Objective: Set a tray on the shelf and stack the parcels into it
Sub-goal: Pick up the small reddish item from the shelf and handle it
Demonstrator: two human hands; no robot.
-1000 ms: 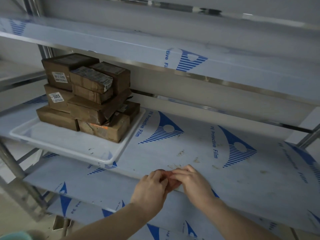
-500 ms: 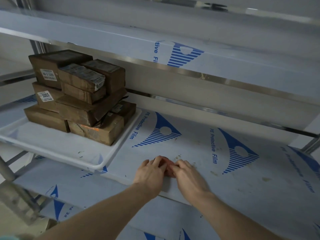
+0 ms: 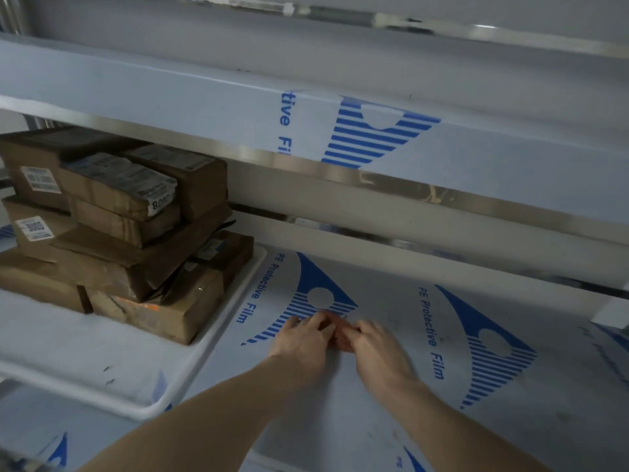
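A white tray (image 3: 102,356) sits on the left of the film-covered shelf (image 3: 425,403). Several brown cardboard parcels (image 3: 136,240) with printed labels are stacked in it, towards its back right corner. To the right of the tray, my left hand (image 3: 303,342) and my right hand (image 3: 377,352) lie on the shelf side by side, fingertips meeting. A small reddish patch shows between them; I cannot tell what it is. Neither hand touches the tray or the parcels.
An upper shelf (image 3: 204,97) with blue-printed protective film overhangs closely above. A steel rail (image 3: 442,240) runs along the back. Bare shelf surface stretches to the right of my hands. A lower shelf edge shows at the bottom left.
Both hands, still joined, have slid forward from the shelf's front edge further onto its surface. The view has moved closer and to the right; tray and parcels stay put.
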